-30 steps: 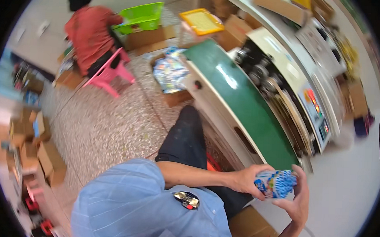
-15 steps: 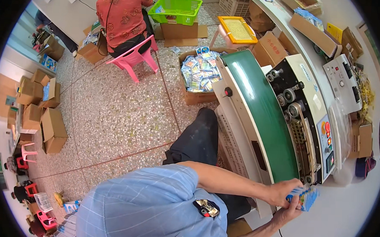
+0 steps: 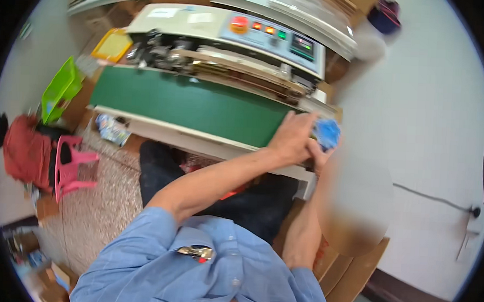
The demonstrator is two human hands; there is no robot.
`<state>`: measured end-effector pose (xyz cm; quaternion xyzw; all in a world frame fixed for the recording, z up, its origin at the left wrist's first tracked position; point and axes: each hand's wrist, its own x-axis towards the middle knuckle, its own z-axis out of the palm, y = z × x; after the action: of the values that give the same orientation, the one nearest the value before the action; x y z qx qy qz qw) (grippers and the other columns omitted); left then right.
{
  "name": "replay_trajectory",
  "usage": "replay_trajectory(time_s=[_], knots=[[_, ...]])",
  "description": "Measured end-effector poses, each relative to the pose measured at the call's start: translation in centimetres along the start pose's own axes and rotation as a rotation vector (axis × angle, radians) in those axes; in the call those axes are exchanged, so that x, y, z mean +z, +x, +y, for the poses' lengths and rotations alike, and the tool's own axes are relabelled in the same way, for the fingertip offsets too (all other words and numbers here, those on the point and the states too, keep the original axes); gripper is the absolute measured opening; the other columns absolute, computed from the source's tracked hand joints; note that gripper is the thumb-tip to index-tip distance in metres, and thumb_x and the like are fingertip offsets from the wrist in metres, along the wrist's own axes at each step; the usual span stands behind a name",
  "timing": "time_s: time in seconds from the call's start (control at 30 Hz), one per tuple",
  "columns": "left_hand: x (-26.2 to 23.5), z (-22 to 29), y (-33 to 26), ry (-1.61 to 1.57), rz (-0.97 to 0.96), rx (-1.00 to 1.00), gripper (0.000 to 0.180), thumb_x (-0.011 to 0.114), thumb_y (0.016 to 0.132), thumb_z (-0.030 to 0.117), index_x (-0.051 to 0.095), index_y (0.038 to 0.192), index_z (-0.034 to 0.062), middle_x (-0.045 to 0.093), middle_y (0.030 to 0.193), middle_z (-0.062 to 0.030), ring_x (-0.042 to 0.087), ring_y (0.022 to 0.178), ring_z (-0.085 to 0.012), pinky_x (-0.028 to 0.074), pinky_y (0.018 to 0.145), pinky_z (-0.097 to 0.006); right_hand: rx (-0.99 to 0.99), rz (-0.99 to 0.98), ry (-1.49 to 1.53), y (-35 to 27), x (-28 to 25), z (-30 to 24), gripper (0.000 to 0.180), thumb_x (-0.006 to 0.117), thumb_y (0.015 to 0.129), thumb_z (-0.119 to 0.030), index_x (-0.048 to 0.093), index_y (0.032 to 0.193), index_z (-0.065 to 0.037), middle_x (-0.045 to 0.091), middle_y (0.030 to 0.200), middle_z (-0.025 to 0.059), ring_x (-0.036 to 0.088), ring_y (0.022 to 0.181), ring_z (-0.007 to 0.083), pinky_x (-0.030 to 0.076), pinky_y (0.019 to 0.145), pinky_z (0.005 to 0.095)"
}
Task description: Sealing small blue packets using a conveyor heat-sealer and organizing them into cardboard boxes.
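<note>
Both my hands are together at the right end of a green conveyor belt (image 3: 190, 97). A small bundle of blue and clear plastic packs (image 3: 327, 134) is between them, blurred by motion. My left hand (image 3: 292, 137) is closed, its curled fingers against the left side of the bundle. From below, my right hand (image 3: 319, 154) grips the same packs, its thumb toward the left hand. Along the belt's far side runs the sealing machine (image 3: 204, 22), with rollers, a red knob and lit buttons.
An open cardboard box (image 3: 355, 274) stands by my right arm, beside the white wall (image 3: 417, 104). Left of my legs is a box of packs (image 3: 112, 129). Farther left, a person in red (image 3: 28, 155) sits on a pink chair (image 3: 71, 165) near a green basket (image 3: 61, 89).
My view has swung to the right, so the machine now lies across the top. Both hands still hold the packs at the belt's end.
</note>
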<state>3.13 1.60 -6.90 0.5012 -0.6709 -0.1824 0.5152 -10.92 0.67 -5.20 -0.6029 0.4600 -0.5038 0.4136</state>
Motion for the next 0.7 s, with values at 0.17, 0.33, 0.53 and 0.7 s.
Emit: replay_trajectory(time_s=[0.17,0.33,0.53,0.7], knots=[[1.2,0.0,0.3,-0.064,-0.166,-0.055,0.07,0.075,0.077,0.014,0.04,0.136,0.001,0.056,0.127,-0.0214,0.052,0.121,-0.041,0.029,0.111,-0.057,0.14,-0.067,0.16,0.0,-1.2,-0.3,0.049,0.08,0.075,-0.013,0.056,0.117,-0.002,0.061,0.099,0.0008,0.057,0.089,0.0102,0.048,0.082,0.0271],[1.4,0.4,0.1,0.067,-0.185,0.017,0.066,0.074,0.075,0.014,0.044,0.131,0.0016,0.059,0.12,-0.0187,0.054,0.118,-0.0385,0.029,0.112,-0.058,0.13,-0.061,0.148,-0.6,-2.2,1.6,0.056,0.077,0.079,-0.006,0.049,0.127,-0.002,0.062,0.111,0.0053,0.06,0.097,0.014,0.049,0.088,0.0292],[-2.9,4.0,0.2,0.145,-0.044,0.153,0.063,0.079,0.062,0.021,0.055,0.117,0.0035,0.06,0.1,-0.0183,0.058,0.096,-0.0373,0.041,0.096,-0.052,0.169,0.009,0.108,-2.8,-1.4,-2.7,0.042,0.063,0.08,-0.004,0.058,0.121,0.001,0.063,0.111,0.0069,0.061,0.096,0.0173,0.051,0.086,0.0322],[-6.3,6.5,-3.3,-0.257,0.032,-0.046,0.071,0.081,0.055,0.022,0.055,0.117,0.0015,0.053,0.103,-0.0182,0.054,0.094,-0.0363,0.046,0.084,-0.043,0.156,0.042,0.568,-7.2,0.4,-4.3,0.054,0.054,0.091,-0.027,0.046,0.135,0.005,0.058,0.124,0.0165,0.062,0.107,0.0277,0.052,0.092,0.0421]])
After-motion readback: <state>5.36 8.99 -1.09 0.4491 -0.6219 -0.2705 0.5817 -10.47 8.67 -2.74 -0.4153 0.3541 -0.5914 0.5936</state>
